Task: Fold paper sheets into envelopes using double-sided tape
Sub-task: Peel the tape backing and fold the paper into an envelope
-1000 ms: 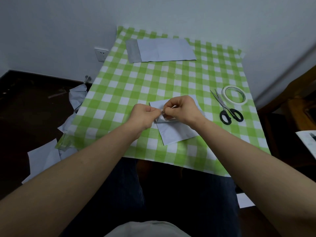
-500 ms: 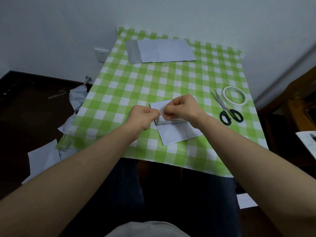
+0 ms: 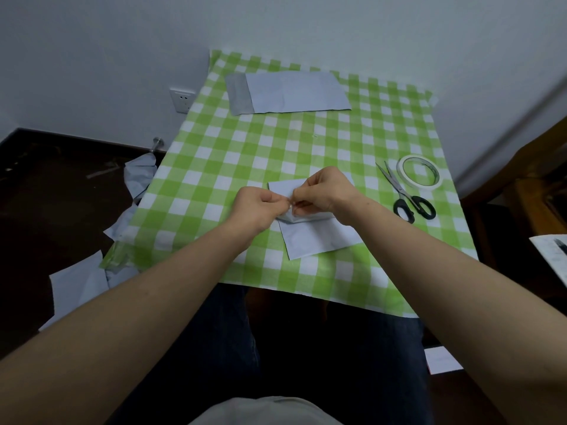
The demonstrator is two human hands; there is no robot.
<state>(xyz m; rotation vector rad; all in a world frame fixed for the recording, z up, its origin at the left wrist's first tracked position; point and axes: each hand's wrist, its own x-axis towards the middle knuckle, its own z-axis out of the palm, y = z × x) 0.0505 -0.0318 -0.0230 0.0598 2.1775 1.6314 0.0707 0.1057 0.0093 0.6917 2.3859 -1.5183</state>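
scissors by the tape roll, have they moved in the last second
No. The scissors lie where they were, blades pointing away, just left of the tape roll and on the same checks of the green cloth.

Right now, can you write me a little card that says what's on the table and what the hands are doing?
table cover: green-checked cloth
paper: partly folded, near the front edge, partly under the hands
left hand: pinches at the paper's folded edge
right hand: pinches at the same spot
scissors: lying right of the paper
tape: roll lying flat beside the scissors
envelope: flat at the far end
floor: scraps left of the table
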